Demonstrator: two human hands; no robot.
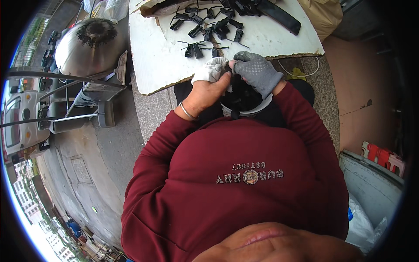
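Observation:
My left hand (210, 85), partly covered by a white glove and with a bangle at the wrist, is closed at the table's near edge. Against it, my right hand (257, 73) in a grey dotted glove pinches with thumb and fingers. Something small and dark shows between the two sets of fingertips; its kind cannot be made out. Below the hands, a white bucket (257, 109) sits between my knees with black parts (242, 94) inside. Small black plastic parts with thin wire-like ends (194, 50) lie scattered on the white board just beyond my hands.
The white tabletop (159, 65) has a rough, chipped edge. A dark phone-like slab (279, 16) lies at its far right, beside more black parts. Left stands a large rounded metal vessel (89, 48) on a frame; a vehicle (24, 118) is behind it. Red and white plastic pieces (382, 157) are at right.

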